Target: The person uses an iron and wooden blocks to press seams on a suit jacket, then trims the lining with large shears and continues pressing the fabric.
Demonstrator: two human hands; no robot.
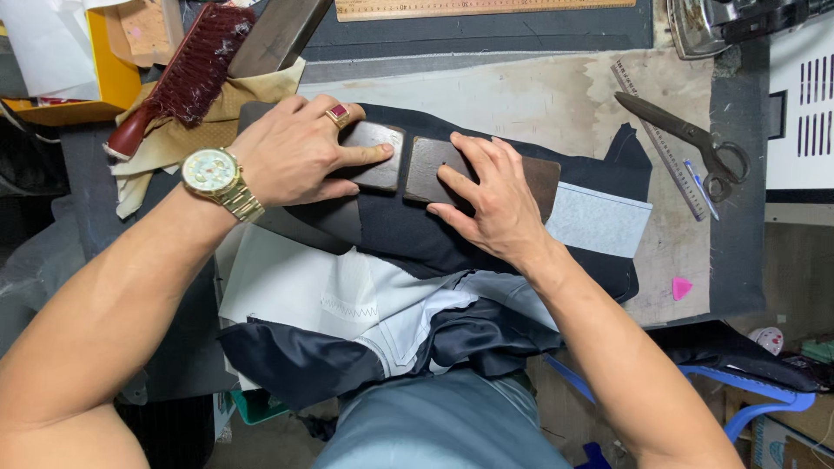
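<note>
A: What is under the hands?

B: Two dark wooden blocks, end to end on the navy cloth (486, 252) spread over the table (539, 100). The left hand (291, 156) lies flat on the left block (375, 156), fingers stretched out, gripping nothing. The right hand (491, 200) presses the right block (482, 169) the same way, fingers spread.

A: Any risk?

B: I'd say uneven pressure could let a block slide and wrinkle the cloth, and fingertips near the seam between the blocks might get pinched.

A: And the count around them?

B: One pair of scissors (691, 139) to the right, one pink chalk (682, 287), one red-handled brush (187, 74) upper left, one iron (704, 26) in the corner, two rulers: one long (486, 7), one by the scissors (665, 148).
</note>
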